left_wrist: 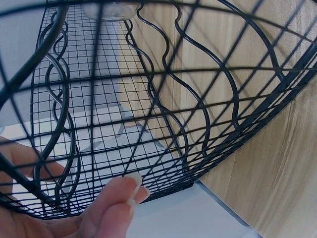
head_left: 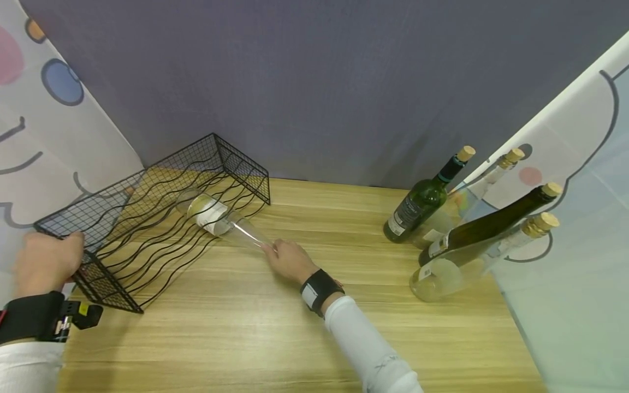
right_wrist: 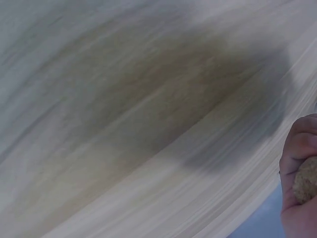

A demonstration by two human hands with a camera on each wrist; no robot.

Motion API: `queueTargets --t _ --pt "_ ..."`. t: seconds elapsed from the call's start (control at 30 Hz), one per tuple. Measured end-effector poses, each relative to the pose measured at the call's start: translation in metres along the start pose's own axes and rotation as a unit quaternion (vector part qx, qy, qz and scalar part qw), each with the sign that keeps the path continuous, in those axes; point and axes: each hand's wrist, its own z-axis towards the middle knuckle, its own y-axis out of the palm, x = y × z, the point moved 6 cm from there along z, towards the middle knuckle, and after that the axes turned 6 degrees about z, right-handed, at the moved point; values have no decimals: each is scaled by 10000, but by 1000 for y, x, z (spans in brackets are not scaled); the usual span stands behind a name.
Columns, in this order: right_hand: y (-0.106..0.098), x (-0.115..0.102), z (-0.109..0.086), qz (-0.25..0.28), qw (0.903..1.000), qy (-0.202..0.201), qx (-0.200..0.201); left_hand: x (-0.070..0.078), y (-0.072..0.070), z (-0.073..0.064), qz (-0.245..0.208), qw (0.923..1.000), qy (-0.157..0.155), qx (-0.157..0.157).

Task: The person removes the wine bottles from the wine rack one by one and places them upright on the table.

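A black wire wine rack (head_left: 162,218) with wavy bars stands at the left of the table. My left hand (head_left: 48,261) grips its near left corner; in the left wrist view the fingers (left_wrist: 116,198) curl around the mesh end. A clear glass bottle (head_left: 211,214) with a pale label lies across the wavy bars, its base toward the rack's back. By the neck, my right hand (head_left: 290,259) holds this bottle. The right wrist view shows a cork (right_wrist: 306,181) inside the curled right hand (right_wrist: 297,148).
At the right of the wooden table (head_left: 344,338) stand a green bottle (head_left: 417,204), a dark bottle (head_left: 486,226) and two clear ones, including the nearest clear bottle (head_left: 437,278), all corked. A grey panel (head_left: 334,93) rises behind, with patterned panels at both sides.
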Motion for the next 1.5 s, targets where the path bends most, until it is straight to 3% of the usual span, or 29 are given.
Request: queueTargets --t 0.6,1.0,1.5 --pt "-7 1 -14 335 9994 66 -90 -2 0 3 -70 9999 106 75" --pt "-16 15 -17 311 9990 272 -182 0 0 4 25 10000 23 22" --pt "-30 30 -22 246 9993 277 5 -1 2 0 -153 9999 -20 15"
